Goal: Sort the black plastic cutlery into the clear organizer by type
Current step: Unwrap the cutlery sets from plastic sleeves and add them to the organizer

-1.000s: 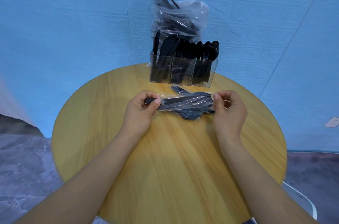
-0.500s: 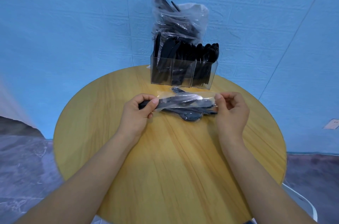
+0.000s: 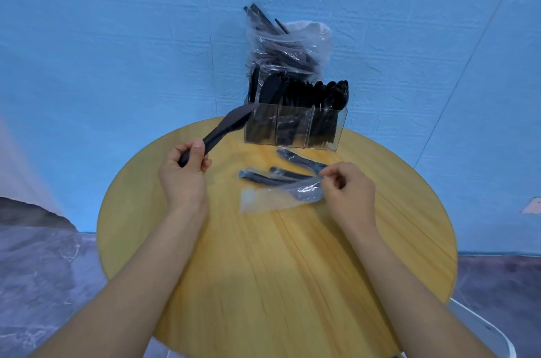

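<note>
over round table (image 3: 263, 284), left hand (image 3: 183, 179) holds knife (image 3: 222, 129) pointing toward organizer (image 3: 294, 129)

Left hand (image 3: 183, 179) holds a black knife (image 3: 225, 130); right hand (image 3: 348, 192) pinches a clear wrapper (image 3: 278, 198).

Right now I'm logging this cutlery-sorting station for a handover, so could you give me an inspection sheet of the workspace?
Surface: round wooden table, bare grain towards the person.
Job's things: clear organizer at the far edge, three compartments holding upright black cutlery; black knife raised beside its left compartment; wrapped cutlery packets lying flat before it.
Clutter: clear wrapper, looks emptied; plastic bag of more cutlery behind the organizer.
Grip: left hand holds the knife by its handle; right hand pinches the wrapper's end.
Cables: nothing seen.
Surroundings: blue wall; grey floor; white chair edge at lower right.
</note>
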{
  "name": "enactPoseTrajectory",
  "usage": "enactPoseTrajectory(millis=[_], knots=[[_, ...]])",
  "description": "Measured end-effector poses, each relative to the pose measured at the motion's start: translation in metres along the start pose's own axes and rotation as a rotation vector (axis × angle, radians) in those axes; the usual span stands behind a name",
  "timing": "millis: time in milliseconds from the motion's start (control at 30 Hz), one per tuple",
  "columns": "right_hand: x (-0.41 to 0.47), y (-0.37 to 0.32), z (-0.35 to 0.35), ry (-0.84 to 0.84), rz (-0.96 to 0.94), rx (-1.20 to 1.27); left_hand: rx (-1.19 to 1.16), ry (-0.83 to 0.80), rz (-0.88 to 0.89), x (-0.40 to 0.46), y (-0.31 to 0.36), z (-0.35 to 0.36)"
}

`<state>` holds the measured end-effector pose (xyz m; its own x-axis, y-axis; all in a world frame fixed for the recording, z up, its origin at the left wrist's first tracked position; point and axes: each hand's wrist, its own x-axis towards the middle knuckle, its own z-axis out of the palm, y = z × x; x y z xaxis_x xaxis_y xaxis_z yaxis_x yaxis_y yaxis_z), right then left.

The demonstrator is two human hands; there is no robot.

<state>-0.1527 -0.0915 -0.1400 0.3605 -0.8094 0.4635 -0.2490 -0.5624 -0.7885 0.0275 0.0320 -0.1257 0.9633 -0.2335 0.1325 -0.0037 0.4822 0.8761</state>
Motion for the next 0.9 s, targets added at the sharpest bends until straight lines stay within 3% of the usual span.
enactPoseTrajectory(millis=[100,167,233,300,367,433,567,700,800,900], knots=[[-0.001,-0.004,0.006,-0.040,-0.092,-0.165,0.080,-0.084,0.046,-0.007,0.002,0.009],[0.004,-0.020,0.007,-0.008,-0.146,-0.147,0.120,-0.134,0.065,-0.014,0.001,0.017],[0.015,-0.043,0.010,-0.060,-0.091,0.008,0.125,-0.172,0.060,-0.019,0.000,0.026],[0.030,-0.063,0.017,-0.140,0.113,0.254,0.116,-0.202,0.044,-0.024,-0.002,0.034],[0.044,-0.073,0.026,-0.139,0.264,0.478,0.111,-0.234,0.031,-0.028,-0.002,0.039],[0.056,-0.076,0.033,-0.102,0.282,0.562,0.099,-0.258,0.021,-0.028,-0.001,0.043],[0.076,-0.071,0.036,-0.134,0.293,0.591,0.093,-0.325,-0.119,-0.014,0.007,0.045],[0.093,-0.067,0.040,-0.189,0.242,0.531,0.296,-0.604,-0.279,0.010,0.017,0.046],[0.104,-0.068,0.045,-0.214,0.231,0.523,0.525,-0.821,-0.224,0.023,0.019,0.051],[0.117,-0.069,0.051,-0.218,0.192,0.490,0.611,-0.851,-0.092,0.033,0.013,0.059]])
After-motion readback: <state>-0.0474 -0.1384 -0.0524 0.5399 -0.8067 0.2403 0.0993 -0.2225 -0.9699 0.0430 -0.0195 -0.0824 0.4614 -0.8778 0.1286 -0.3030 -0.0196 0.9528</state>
